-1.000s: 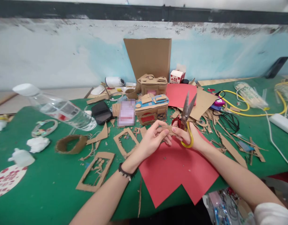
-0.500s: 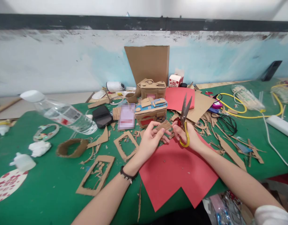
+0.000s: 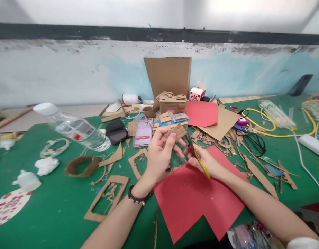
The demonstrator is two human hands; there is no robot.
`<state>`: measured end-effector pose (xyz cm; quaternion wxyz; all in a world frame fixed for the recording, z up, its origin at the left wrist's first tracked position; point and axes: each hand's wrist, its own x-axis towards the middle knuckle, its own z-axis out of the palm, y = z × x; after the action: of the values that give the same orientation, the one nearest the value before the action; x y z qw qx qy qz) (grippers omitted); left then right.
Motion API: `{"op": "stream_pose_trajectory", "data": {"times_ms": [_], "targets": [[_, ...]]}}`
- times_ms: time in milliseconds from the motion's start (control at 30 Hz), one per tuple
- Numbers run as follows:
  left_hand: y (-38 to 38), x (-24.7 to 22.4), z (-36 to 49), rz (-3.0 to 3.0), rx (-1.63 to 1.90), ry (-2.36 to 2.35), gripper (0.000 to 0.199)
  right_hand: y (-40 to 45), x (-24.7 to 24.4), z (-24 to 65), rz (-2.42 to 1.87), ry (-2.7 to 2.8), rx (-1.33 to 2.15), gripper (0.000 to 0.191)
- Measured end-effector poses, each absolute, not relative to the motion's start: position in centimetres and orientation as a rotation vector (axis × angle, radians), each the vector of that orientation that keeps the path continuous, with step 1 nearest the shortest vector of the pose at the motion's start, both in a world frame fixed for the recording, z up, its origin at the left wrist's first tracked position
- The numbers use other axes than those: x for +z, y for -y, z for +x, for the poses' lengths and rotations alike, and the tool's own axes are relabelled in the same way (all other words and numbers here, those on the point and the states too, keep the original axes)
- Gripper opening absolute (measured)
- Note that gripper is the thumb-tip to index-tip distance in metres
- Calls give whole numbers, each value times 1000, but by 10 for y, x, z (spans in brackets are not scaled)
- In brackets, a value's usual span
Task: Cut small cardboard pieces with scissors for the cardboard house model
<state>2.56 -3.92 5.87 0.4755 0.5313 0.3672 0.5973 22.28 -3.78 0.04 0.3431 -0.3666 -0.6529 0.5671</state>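
Two hands, left clamped on cardboard, right on scissors; red 囍-like print on round card

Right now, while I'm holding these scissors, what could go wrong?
The scissors in your right hand have their blades close to the fingers of your left hand, so a slip might nick you. The cardboard piece in that hand is small, so it could twist while being cut. Your hands are also just above the red sheet; dropped scissors might mark it.
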Motion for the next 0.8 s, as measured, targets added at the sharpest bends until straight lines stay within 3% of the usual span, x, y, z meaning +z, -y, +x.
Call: {"op": "stream_pose_trajectory", "data": {"times_ms": [300, 800], "targets": [[22, 64, 47, 1387, 1306, -825, 35, 34, -4, 224, -904, 1627, 1298, 56], [29, 58, 37, 1416, 1297, -920, 36, 40, -7, 221, -1020, 1658, 1244, 60]]}}
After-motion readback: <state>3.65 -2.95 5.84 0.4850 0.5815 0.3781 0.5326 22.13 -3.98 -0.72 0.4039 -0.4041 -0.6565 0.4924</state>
